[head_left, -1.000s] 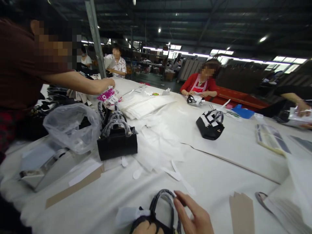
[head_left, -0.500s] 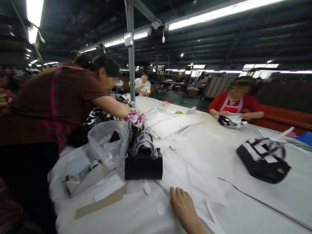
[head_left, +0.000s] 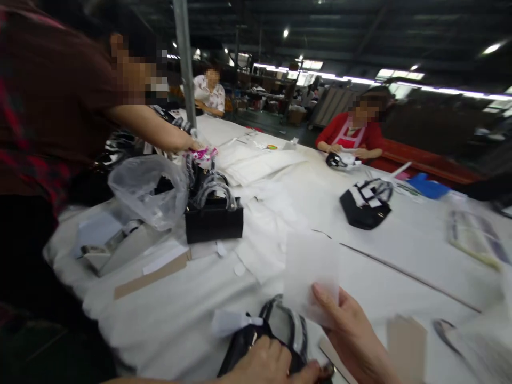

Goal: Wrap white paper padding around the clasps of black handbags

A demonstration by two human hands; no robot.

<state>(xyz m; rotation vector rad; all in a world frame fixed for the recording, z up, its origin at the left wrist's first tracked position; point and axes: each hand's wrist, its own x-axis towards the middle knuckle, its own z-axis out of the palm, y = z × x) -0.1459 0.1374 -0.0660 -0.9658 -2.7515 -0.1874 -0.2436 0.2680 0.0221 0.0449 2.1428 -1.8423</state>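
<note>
The fingers of the right hand [head_left: 354, 333] pinch a white sheet [head_left: 308, 261] by its lower right part, the thumb flat on the near face and the other fingers behind. The sheet stands raised above and beyond the near handbag [head_left: 236, 346], its lower edge close to the bag's wrapped handles [head_left: 303, 333]; whether they touch cannot be told. The fingers of the left hand [head_left: 262, 362] lie bent over the top of that black handbag, the thumb spread toward its right end; whether they grip it or only press on it, I cannot tell. At the handbag's left, by the base of the handles, sits a pale wrapped piece [head_left: 232, 322].

Right of the near handbag lies a grey-brown card [head_left: 408, 346]; beyond it to the left, a brown strip [head_left: 156, 276]. Farther beyond, left of it, stands a boxy black bag [head_left: 214, 224] beside a clear plastic bag [head_left: 136, 176]; beyond to the right rests a tilted black bag [head_left: 362, 213]. Across the table from the near handbag, a co-worker in red [head_left: 332, 130] handles a dark item.
</note>
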